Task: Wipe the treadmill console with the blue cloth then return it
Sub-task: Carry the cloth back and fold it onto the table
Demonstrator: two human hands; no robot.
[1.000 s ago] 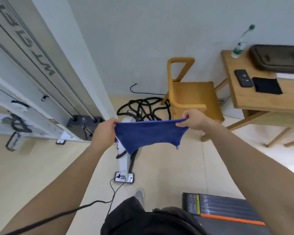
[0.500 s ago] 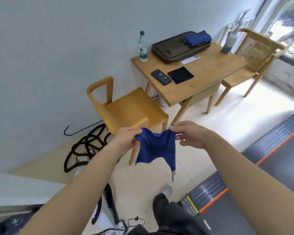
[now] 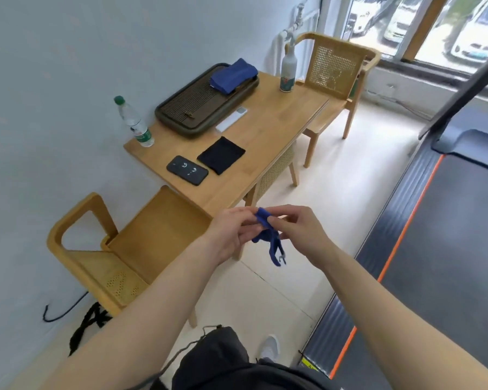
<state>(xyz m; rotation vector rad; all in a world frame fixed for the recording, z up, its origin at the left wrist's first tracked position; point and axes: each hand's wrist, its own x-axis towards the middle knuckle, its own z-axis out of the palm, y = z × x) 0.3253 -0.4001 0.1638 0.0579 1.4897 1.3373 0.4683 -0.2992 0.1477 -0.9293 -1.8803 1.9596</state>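
The blue cloth hangs bunched and folded between my two hands, in front of me above the floor. My left hand pinches its top edge from the left. My right hand pinches the same top fold from the right, so the hands almost touch. A narrow tail of the cloth dangles below them. The treadmill lies at the right with its dark belt and orange stripe; its console is out of view.
A wooden table stands ahead with a dark tray holding a folded blue cloth, a water bottle, a phone, a black cloth and a spray bottle. Wooden chairs flank it. Cables lie on the floor at left.
My view has swung right from the weight machine to the table and treadmill. My hands have come together, folding the spread cloth into a narrow bunch.
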